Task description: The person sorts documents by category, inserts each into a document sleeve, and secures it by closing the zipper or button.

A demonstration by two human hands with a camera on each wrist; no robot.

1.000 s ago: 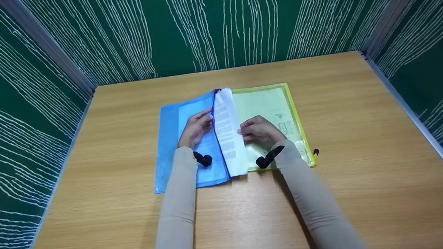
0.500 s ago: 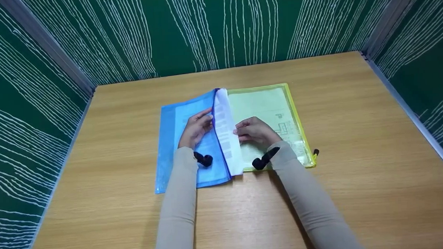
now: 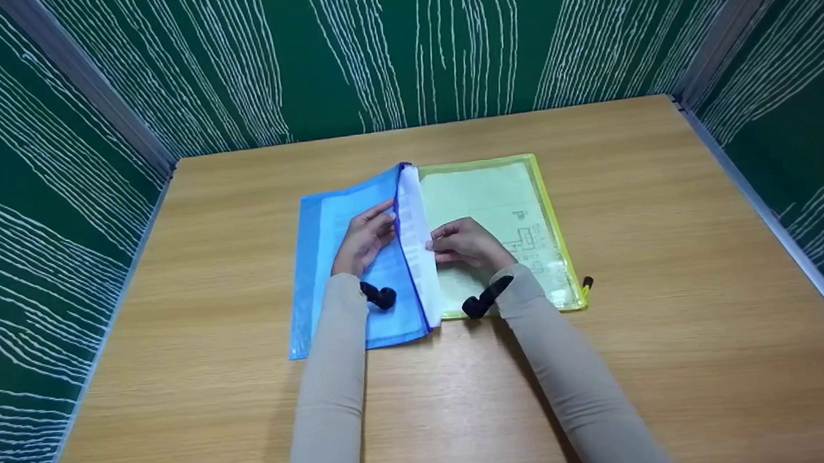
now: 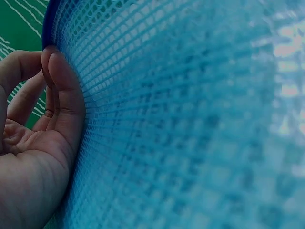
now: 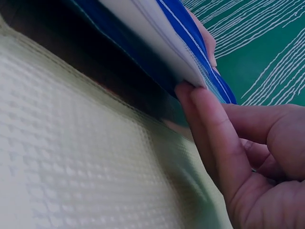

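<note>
A blue mesh zip pouch [image 3: 381, 322] has its open edge lifted, with printed paper sheets [image 3: 418, 259] mostly inside and a narrow strip showing. My left hand [image 3: 363, 241] pinches the pouch's dark blue edge between thumb and fingers; the left wrist view shows the mesh [image 4: 190, 119] spread close beside that hand. With my right hand [image 3: 473, 243] I pinch the outer edge of the sheets. In the right wrist view the fingertips [image 5: 202, 98] meet the paper edge [image 5: 176, 57] just within the blue border. Beneath lies a yellow-edged mesh pouch [image 3: 479, 188] holding a printed sheet.
The pouches lie on a wooden table [image 3: 623, 203], the blue one overlapping the yellow one's left part. A zipper pull [image 3: 587, 283] sticks out at the yellow pouch's right corner. Green walls [image 3: 460, 51] with white lines enclose the back and sides.
My right hand has moved left, sliding the paper sheets deeper into the blue pouch, so less paper shows. The left hand stays in place on the pouch edge.
</note>
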